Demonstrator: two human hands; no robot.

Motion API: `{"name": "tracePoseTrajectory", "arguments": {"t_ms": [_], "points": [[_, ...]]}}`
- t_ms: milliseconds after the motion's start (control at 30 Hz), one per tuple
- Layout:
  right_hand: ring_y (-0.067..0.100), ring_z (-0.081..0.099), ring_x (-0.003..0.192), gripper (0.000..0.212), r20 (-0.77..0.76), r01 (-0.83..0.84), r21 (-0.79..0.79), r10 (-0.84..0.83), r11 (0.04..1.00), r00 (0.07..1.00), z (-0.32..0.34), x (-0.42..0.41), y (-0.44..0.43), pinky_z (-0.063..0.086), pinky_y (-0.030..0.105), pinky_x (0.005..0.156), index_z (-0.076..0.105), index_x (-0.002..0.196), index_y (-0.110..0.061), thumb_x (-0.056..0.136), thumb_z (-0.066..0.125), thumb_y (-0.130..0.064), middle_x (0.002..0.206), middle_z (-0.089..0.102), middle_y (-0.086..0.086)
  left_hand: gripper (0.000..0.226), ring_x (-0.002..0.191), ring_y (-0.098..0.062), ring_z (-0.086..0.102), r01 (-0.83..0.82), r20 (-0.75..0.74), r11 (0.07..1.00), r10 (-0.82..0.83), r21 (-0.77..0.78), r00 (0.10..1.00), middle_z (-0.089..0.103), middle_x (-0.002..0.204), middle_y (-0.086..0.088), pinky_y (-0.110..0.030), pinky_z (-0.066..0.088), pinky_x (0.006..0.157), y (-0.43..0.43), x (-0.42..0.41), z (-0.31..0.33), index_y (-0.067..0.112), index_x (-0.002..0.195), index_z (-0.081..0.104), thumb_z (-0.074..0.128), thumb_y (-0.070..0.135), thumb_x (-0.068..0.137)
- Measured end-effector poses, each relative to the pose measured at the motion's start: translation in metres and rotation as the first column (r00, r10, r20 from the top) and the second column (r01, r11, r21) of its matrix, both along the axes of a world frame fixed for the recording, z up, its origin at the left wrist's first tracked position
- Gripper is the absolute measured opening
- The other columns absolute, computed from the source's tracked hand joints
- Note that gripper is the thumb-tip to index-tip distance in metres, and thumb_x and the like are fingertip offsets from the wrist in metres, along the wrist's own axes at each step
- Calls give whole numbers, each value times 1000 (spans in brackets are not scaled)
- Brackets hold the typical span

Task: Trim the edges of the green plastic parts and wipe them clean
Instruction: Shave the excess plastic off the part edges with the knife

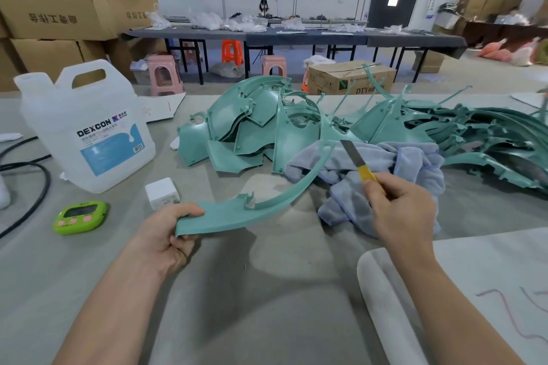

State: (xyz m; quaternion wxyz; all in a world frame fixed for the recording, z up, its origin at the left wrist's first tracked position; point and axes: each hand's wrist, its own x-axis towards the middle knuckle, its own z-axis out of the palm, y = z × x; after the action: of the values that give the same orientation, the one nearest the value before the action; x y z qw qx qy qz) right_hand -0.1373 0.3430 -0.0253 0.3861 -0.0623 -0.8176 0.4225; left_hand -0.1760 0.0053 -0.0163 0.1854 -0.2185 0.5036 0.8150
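While left hand (166,234) grips a green part (237,213) and right hand (403,210) a blade (351,154), cartons (59,3) stack behind the grey table (237,305).

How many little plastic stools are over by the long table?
3. A pink stool stands at the left, an orange stool sits under the table, and a second pink stool is right of it. More may hide behind table legs.

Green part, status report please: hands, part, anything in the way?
Left hand grips part by wide end. Right hand holds knife, blade near part's far tip. Cloth lies behind blade.
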Motion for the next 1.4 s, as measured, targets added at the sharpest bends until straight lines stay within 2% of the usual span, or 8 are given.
{"name": "tracePoseTrajectory", "arguments": {"t_ms": [300, 567, 733, 900, 1033, 1200, 1300, 1400], "points": [[6, 52, 57, 10, -31, -142, -63, 140, 988, 990, 5, 10, -18, 41, 21, 55, 75, 82, -41, 84, 65, -41, 67, 65, -3, 12, 24, -3, 31, -33, -7, 999, 33, 7, 999, 58, 60, -13, -8, 20, 22, -2, 1, 0, 2, 82, 54, 49, 1, 93], [20, 50, 52, 15, 109, -99, 531, 48, 842, 993, 1, 26, -64, 33, 27, 57, 70, 72, -19, 84, 78, -19, 54, 60, -6, 24, 26, -2, 31, -60, -18, 984, 64, 169, 998, 41, 43, 0, -7, 20, 23, 9, 7, 8, 11, 73, 47, 47, 5, 97], [12, 48, 49, 19, 177, -217, 578, 139, 787, 974, -2, 38, -87, 43, 29, 68, 69, 70, -20, 88, 75, -19, 55, 60, -8, 29, 26, -1, 32, -97, -36, 978, 105, 183, 994, 39, 44, 1, -7, 19, 23, 5, 8, 10, 13, 70, 44, 47, 5, 97], [17, 38, 50, 26, 34, 41, 347, -56, 937, 998, 5, 34, -68, 23, 15, 58, 54, 66, -26, 85, 72, -20, 47, 39, -13, 26, 28, -1, 33, -145, -45, 979, 153, 142, 987, 42, 44, 0, -7, 20, 24, 6, 8, 8, 14, 73, 42, 47, 3, 97], [14, 50, 65, 5, 23, -168, 370, 172, 914, 985, 0, 27, -64, 36, 10, 63, 70, 81, -28, 86, 68, -28, 64, 60, -11, 24, 27, -2, 32, -123, -58, 989, 128, 87, 990, 47, 46, 0, -8, 20, 23, 13, 8, 6, 13, 74, 44, 48, 2, 96], [19, 52, 57, 17, 37, 13, 309, -26, 951, 999, 3, 0, -32, 35, 26, 56, 67, 75, -22, 90, 61, -28, 60, 63, -4, 16, 27, -2, 31, -46, -31, 998, 48, 45, 998, 48, 48, -1, -9, 20, 22, 11, 10, 7, 10, 79, 51, 50, 3, 94], [15, 43, 54, 29, 20, 176, 53, -177, 983, 984, 1, 2, -14, 30, 26, 51, 51, 71, -18, 96, 55, -33, 57, 52, -2, 7, 32, -5, 42, -142, -81, 990, 142, 10, 987, 61, 57, -4, -10, 22, 23, 15, 10, 6, 8, 89, 57, 54, 3, 93], [11, 44, 58, 29, 13, 51, -14, -51, 999, 999, 1, 14, -23, 32, 21, 53, 52, 70, -20, 96, 54, -31, 64, 53, -8, 10, 57, -12, 62, -361, -286, 931, 331, -57, 899, 73, 80, -3, -13, 32, 30, 24, 7, 1, 13, 98, 66, 63, 6, 91]]}}
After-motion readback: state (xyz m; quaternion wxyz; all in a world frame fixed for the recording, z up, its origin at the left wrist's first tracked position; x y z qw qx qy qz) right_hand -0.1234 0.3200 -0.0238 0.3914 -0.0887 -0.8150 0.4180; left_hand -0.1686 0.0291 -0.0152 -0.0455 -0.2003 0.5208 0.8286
